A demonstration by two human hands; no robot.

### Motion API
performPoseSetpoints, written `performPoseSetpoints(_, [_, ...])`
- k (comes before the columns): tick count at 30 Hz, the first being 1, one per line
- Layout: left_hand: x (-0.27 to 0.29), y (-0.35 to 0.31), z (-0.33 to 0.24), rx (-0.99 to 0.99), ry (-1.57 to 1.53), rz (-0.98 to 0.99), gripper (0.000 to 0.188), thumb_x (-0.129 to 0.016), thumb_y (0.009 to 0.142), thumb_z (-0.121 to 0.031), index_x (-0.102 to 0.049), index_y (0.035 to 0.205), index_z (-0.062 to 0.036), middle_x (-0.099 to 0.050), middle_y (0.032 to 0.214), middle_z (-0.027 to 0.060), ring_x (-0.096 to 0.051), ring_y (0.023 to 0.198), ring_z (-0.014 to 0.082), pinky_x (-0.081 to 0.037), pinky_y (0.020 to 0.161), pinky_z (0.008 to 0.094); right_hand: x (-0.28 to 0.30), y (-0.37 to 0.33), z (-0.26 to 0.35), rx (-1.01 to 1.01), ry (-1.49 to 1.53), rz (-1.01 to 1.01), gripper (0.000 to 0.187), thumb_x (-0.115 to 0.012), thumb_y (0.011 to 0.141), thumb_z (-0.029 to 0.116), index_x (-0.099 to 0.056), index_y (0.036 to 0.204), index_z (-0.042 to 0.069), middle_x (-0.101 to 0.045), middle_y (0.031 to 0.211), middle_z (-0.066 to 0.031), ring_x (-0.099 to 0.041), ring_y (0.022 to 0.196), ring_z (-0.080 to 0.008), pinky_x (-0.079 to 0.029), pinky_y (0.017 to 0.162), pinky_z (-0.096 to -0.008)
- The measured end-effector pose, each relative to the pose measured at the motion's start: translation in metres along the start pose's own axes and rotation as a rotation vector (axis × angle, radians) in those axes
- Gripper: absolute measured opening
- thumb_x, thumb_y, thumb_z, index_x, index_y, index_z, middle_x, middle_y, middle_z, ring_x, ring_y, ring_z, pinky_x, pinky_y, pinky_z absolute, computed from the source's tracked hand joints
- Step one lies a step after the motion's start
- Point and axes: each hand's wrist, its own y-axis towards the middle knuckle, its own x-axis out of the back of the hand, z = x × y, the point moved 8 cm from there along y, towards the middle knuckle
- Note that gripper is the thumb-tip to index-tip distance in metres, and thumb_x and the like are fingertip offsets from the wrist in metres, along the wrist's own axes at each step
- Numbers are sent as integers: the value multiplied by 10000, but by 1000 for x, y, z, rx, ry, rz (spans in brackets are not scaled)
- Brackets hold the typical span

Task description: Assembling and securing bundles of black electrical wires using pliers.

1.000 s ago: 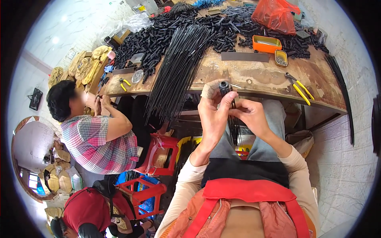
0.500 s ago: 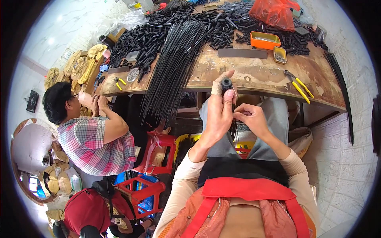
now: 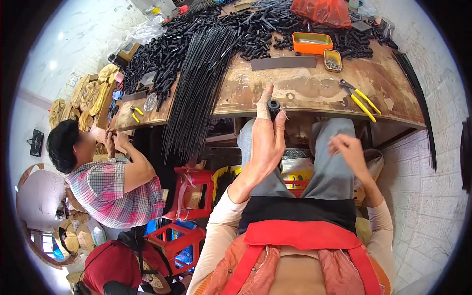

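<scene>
Upright in my left hand is a short black plastic tube, its round open end facing up. The fingers are wrapped round it, thumb along its near side, and a tan wrap covers part of the index finger. Thin light-coloured pins stick out beside the thumb tip. Apart from it, my right hand hangs over my right knee, fingers loosely bent and a little apart, nothing visible in them. On the table in front lie yellow-handled pliers and a long bundle of thin black rods.
A heap of black plastic parts covers the table's back. An orange tin, a small box of metal bits and a flat dark strip lie nearer. At left a co-worker in a checked shirt sits by the table.
My right hand has left the tube and moved right over my knee. Dark strands below my hands no longer show. My left hand still holds the tube; the whole view has shifted slightly.
</scene>
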Motion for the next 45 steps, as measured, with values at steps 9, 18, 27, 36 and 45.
performPoseSetpoints(9, [-10, -1, -24, 73, -214, 123, 283, -528, 935, -51, -515, 1213, -2, -563, 966, 66, -518, 811, 95, -433, 712, 216, 102, 43, 67, 471, -1144, -645, 395, -682, 829, 234, -576, 1151, 30, -535, 1014, -146, -486, 993, -331, -408, 870, -393])
performPoseSetpoints(18, [-32, -34, -6, 281, -479, 366, 127, -489, 985, -152, -445, 1011, -35, -407, 740, -12, -395, 649, 91, -379, 615, 255, 98, 44, 51, 513, -303, -393, 243, -588, 904, 183, -553, 1063, 2, -541, 915, -93, -537, 833, -186, -436, 761, -304])
performPoseSetpoints(27, [-20, -57, -11, 199, -278, 288, 181, -513, 974, -175, -478, 1011, -2, -531, 775, 115, -466, 702, 198, -427, 683, 331, -59, -53, 176, 598, -161, 188, 331, -688, 760, -24, -516, 1036, 35, -628, 1026, -68, -587, 822, -151, -475, 735, -274])
performPoseSetpoints(36, [6, -78, -15, 162, -275, 190, 188, -522, 970, -182, -465, 1022, -10, -531, 781, 114, -480, 697, 210, -435, 676, 332, -79, -69, 186, 822, -382, 23, 298, -624, 744, -78, -548, 1009, 35, -632, 959, -102, -622, 807, -182, -481, 655, -291])
performPoseSetpoints(45, [22, -79, -6, 182, -501, 214, 470, -523, 979, -245, -408, 1352, 15, -403, 743, -38, -373, 658, 62, -328, 599, 208, -86, -72, 144, 549, -864, 104, 397, -596, 820, 18, -576, 1210, 85, -584, 970, -153, -567, 912, -325, -450, 783, -398])
